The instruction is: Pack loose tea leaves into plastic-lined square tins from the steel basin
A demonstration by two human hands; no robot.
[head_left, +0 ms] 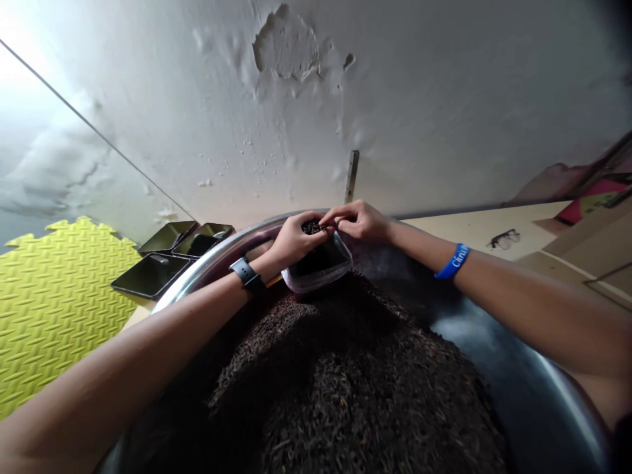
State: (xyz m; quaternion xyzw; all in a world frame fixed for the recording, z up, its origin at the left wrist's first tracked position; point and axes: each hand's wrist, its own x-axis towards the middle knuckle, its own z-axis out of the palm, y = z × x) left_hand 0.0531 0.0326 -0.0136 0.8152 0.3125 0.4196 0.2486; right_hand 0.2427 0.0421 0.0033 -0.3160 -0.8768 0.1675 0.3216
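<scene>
Dark brown, dry-looking loose pieces form a broad mound (355,382) in a large, round metal basin (197,275), heaped across the near part and rising toward the far rim. Inside that rim, at the top end of the mound, sits a clear plastic container (316,283) with a dark interior; its contents are too shadowed to make out, and whether it rests fully on the pieces cannot be told.

The left hand (289,245) is cupped just above the container, its fingers curled around a small heap (312,228) of the same dark pieces. The right hand (364,224) meets it from the other side, the tips of its bent fingers touching that heap; whether they pinch any of it cannot be told. A dark watch (247,275) circles the left wrist, and a blue wristband (453,261) with white lettering is on the right forearm.

Left of the basin, three black trays (153,276) stand close together beside a yellow textured mat (59,316). To the right, a pair of glasses (505,239) lies on the pale surface (449,228), near cardboard (592,260) at the edge of view. Beyond the hands, a narrow metal strip (352,176) stands upright in front of a pale wall (424,99) with peeling paint.
</scene>
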